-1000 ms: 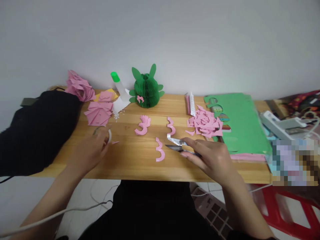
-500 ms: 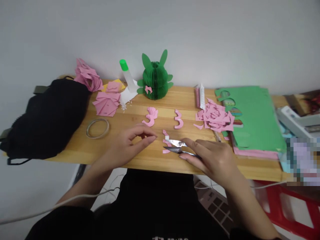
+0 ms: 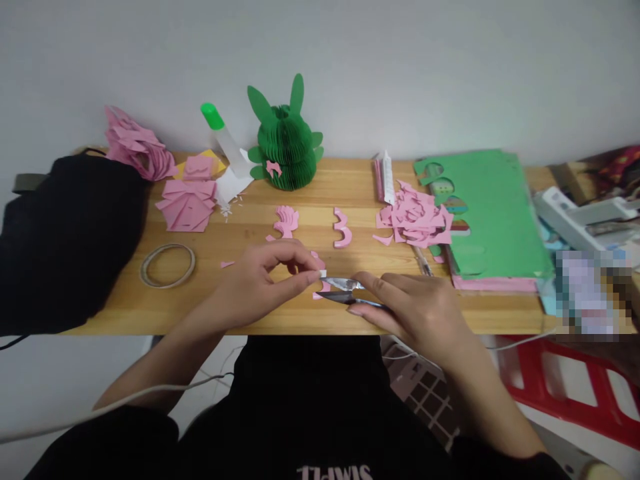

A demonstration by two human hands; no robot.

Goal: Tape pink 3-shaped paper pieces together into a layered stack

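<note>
My right hand (image 3: pixel 413 310) grips a pair of metal snips (image 3: pixel 345 283), with the blades apart and pointing left. At the upper blade's tip is a small white square piece (image 3: pixel 323 273). The thumb and fingers of my left hand (image 3: pixel 273 280) pinch together at that piece. Beneath the blades lies a pink curved paper cutout (image 3: pixel 318 258), partly hidden by hand and snips. Another pink cutout (image 3: pixel 343 230) lies just behind it, and a stack of similar cutouts (image 3: pixel 287 220) is to its left.
A green paper rabbit (image 3: pixel 287 150) with a pink bow stands at the back beside a glue stick (image 3: pixel 223 137). A tape roll (image 3: pixel 167 265) and black bag (image 3: pixel 70 240) lie left. Pink scraps (image 3: pixel 417 217) and green sheets (image 3: pixel 500 220) lie right.
My left hand has come to the blade tip, and its fingertips have closed at the white piece. The snips stay over the pink cutout. The whole view has shifted.
</note>
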